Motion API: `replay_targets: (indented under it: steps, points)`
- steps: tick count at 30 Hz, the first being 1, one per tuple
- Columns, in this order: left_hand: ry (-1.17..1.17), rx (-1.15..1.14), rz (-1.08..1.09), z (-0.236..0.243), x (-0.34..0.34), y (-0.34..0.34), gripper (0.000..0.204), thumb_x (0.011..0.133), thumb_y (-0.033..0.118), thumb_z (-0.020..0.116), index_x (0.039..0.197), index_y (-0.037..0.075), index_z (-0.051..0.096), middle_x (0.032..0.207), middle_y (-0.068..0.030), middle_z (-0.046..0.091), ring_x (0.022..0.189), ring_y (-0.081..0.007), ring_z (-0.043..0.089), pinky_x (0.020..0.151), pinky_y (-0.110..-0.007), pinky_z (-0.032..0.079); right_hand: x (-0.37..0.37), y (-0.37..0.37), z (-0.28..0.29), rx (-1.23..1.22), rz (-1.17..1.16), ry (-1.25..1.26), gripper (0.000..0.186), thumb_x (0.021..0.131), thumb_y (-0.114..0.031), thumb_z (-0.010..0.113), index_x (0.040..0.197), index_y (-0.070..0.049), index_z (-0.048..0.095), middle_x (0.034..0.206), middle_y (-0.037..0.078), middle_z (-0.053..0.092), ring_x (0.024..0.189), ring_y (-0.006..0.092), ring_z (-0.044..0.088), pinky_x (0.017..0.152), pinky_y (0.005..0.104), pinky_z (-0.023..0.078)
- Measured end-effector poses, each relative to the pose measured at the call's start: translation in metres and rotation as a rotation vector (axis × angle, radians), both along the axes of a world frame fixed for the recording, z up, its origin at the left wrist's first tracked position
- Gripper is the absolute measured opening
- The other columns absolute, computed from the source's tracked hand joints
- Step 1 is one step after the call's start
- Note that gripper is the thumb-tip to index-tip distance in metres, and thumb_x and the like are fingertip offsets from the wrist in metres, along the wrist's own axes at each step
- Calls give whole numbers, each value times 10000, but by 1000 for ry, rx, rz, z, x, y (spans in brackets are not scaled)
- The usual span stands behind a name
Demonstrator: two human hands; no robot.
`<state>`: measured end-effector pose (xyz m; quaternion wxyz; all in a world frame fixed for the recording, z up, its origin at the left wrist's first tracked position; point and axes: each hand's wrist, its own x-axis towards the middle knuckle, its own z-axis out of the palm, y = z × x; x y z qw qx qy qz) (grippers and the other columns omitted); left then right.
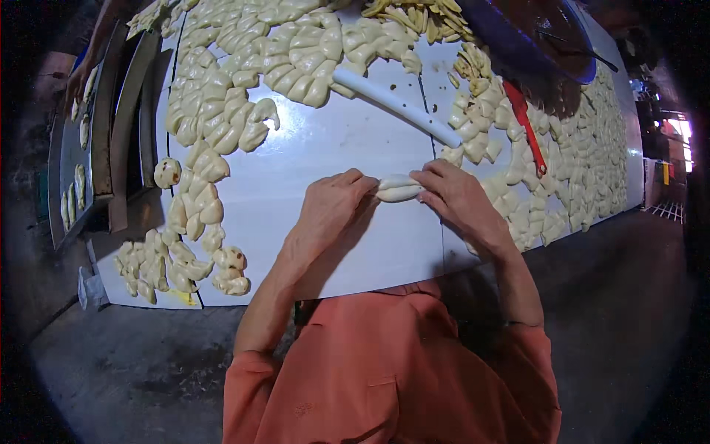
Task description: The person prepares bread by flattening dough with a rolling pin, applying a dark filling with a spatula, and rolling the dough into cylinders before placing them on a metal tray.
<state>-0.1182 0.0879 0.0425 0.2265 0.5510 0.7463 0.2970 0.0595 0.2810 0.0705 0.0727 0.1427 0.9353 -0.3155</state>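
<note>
A short, pale piece of dough [399, 194] with a lengthwise fold lies near the front of the white table, between my hands. The fingers of my left hand [334, 201] are closed on its left end. At its right end, my right hand [460, 198] pinches the dough between thumb and fingers. Beyond them a white rolling pin [398, 108] lies aslant on the table. Many flat, glossy dough pieces [303, 52] spread across the far side, with more dough pieces [196, 200] running down the left.
At the back right stands a blue basin [510, 48] of brown filling with a dark-handled utensil. A red spatula [526, 129] lies on dough pieces beside it. Yellow strips [429, 18] are heaped at the back. Left of the white table [296, 251], metal trays [80, 177] hold shaped rolls.
</note>
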Motion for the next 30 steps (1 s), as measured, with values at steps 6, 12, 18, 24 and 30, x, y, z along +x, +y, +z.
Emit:
replay_targets:
  steps: [6, 12, 18, 24, 30]
  points:
    - [69, 76, 43, 16, 5, 4, 517, 850, 238, 773, 1305, 81, 584, 1050, -111, 656, 939, -319, 665, 793, -425, 559, 8, 3, 1, 4, -69, 57, 606, 873, -226, 750, 1418, -72, 536, 1216, 151, 603, 1059, 343, 642, 884, 427, 538]
    - [-39, 12, 74, 11, 17, 22, 189, 843, 97, 667, 1021, 37, 643, 915, -153, 644, 860, -372, 663, 753, -472, 545, -5, 8, -8, -63, 8, 149, 300, 861, -95, 650, 1144, 6, 642, 1036, 203, 640, 965, 379, 643, 819, 457, 531]
    - [-110, -135, 114, 8, 10, 13, 214, 782, 145, 627, 939, 14, 691, 945, -207, 681, 945, -412, 670, 851, -497, 538, -20, 5, 23, -216, -90, -77, 325, 807, -168, 658, 1059, 38, 673, 906, 169, 660, 790, 293, 651, 717, 394, 520]
    - [-4, 200, 174, 30, -31, -58, 293, 823, 230, 675, 1038, 33, 693, 931, -159, 647, 887, -392, 647, 836, -502, 527, -86, -12, 36, -282, 120, -35, 304, 855, -162, 705, 1089, 31, 683, 933, 156, 712, 804, 248, 710, 708, 363, 572]
    - [74, 242, 496, 83, -116, -159, 347, 893, 190, 689, 1208, 47, 674, 1064, -145, 665, 891, -316, 697, 769, -407, 574, -218, -88, 67, -450, 169, 28, 272, 893, -132, 711, 1126, 5, 688, 813, 56, 720, 710, 102, 670, 622, 278, 529]
